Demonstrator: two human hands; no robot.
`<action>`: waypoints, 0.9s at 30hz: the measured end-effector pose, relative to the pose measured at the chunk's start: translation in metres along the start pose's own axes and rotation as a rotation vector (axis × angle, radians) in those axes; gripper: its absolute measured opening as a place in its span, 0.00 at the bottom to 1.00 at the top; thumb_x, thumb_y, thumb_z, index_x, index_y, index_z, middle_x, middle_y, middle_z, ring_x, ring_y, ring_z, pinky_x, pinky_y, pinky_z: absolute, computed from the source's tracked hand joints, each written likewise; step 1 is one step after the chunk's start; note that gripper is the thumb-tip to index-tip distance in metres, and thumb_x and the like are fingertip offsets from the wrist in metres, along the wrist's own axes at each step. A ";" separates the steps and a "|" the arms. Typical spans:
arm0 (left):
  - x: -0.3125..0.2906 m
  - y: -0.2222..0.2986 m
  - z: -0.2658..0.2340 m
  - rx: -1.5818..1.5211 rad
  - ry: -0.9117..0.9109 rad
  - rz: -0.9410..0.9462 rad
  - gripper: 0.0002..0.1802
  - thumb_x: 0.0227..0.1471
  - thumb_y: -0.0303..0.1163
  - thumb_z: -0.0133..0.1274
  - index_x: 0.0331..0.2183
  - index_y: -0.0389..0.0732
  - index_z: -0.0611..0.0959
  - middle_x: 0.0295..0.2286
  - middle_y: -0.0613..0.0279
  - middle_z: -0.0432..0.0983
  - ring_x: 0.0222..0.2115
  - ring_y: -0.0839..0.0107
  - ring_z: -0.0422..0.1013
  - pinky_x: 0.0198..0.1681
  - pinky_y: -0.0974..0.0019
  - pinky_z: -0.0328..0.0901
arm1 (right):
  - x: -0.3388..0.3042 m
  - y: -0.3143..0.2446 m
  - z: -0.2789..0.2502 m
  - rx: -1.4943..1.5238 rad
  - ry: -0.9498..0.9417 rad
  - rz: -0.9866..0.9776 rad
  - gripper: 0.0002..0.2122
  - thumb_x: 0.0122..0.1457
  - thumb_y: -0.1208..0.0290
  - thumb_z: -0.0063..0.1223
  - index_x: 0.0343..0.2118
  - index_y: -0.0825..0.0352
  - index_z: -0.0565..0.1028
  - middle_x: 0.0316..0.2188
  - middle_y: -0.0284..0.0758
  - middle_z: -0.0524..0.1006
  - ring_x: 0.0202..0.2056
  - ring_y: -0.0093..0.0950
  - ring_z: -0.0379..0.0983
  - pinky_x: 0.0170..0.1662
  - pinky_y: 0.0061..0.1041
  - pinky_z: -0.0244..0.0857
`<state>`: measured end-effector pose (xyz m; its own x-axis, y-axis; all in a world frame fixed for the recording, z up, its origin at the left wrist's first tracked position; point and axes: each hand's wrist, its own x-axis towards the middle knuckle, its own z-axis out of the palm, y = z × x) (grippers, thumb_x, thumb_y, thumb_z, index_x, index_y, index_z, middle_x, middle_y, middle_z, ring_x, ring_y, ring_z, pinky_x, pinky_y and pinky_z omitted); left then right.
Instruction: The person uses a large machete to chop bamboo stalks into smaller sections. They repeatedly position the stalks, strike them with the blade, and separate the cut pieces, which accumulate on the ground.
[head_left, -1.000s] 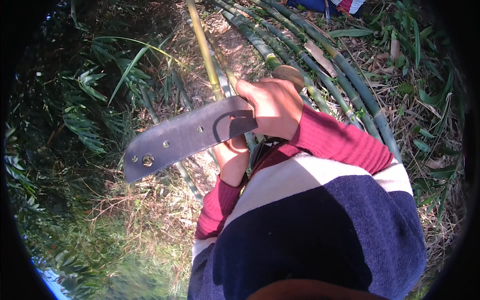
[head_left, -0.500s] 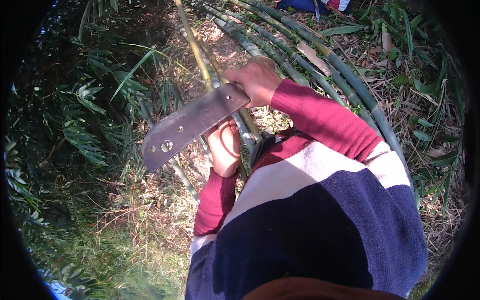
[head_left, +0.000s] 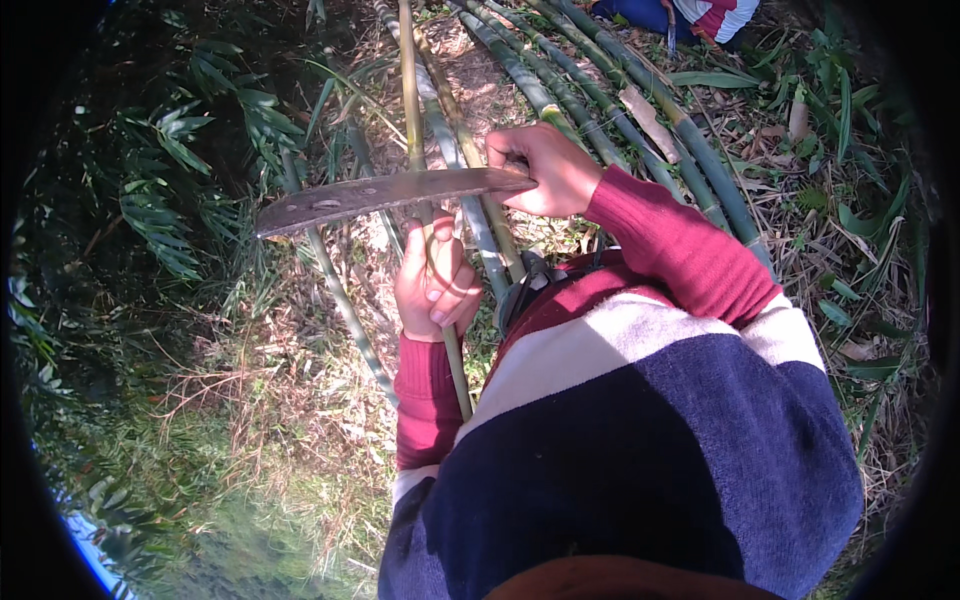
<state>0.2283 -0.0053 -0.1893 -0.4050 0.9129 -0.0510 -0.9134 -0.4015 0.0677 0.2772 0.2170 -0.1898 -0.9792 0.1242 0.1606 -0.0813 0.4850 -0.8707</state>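
My left hand (head_left: 438,283) is wrapped round a thin bamboo pole (head_left: 411,95), which runs up and away from my body. Just above that hand, a wide dark machete (head_left: 385,191) with holes in its blade lies across the pole, seen nearly edge-on. My right hand (head_left: 547,170) is closed at the blade's right end; its fingers hide the handle. The blade looks to be touching the pole or just over it, and I cannot tell which.
Several long green bamboo poles (head_left: 600,100) lie curving across the ground at the upper right. Leafy bamboo branches (head_left: 165,215) crowd the left. Dry leaves and grass (head_left: 290,390) cover the ground. Another person's clothed leg (head_left: 640,14) shows at the top right.
The machete has turned from showing its broad face to nearly edge-on, its tip rising. My left hand, earlier half hidden behind the blade, now shows around the pole.
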 end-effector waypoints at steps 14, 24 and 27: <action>0.005 -0.006 0.017 1.215 0.499 0.379 0.14 0.68 0.38 0.39 0.38 0.38 0.72 0.13 0.71 0.57 0.09 0.81 0.53 0.09 0.76 0.51 | -0.014 -0.046 -0.007 -0.330 0.227 -0.021 0.17 0.45 0.62 0.67 0.26 0.67 0.70 0.16 0.44 0.71 0.21 0.44 0.72 0.25 0.37 0.62; -0.006 -0.010 0.004 1.462 0.579 0.449 0.14 0.68 0.32 0.37 0.29 0.39 0.70 0.17 0.73 0.64 0.14 0.85 0.58 0.16 0.76 0.49 | 0.004 -0.047 0.016 -0.263 0.062 0.055 0.19 0.39 0.61 0.69 0.30 0.66 0.73 0.18 0.43 0.74 0.25 0.44 0.76 0.28 0.40 0.64; -0.005 -0.015 0.009 1.489 0.661 0.555 0.18 0.68 0.33 0.36 0.26 0.40 0.69 0.15 0.74 0.61 0.14 0.86 0.57 0.17 0.76 0.49 | 0.010 -0.056 0.015 -0.267 0.007 0.095 0.21 0.39 0.57 0.70 0.31 0.66 0.73 0.18 0.43 0.74 0.25 0.44 0.76 0.28 0.40 0.65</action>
<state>0.2447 -0.0028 -0.1816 -0.9305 0.3630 -0.0483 -0.0032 0.1237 0.9923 0.2689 0.1776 -0.1463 -0.9788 0.1852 0.0878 0.0635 0.6814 -0.7292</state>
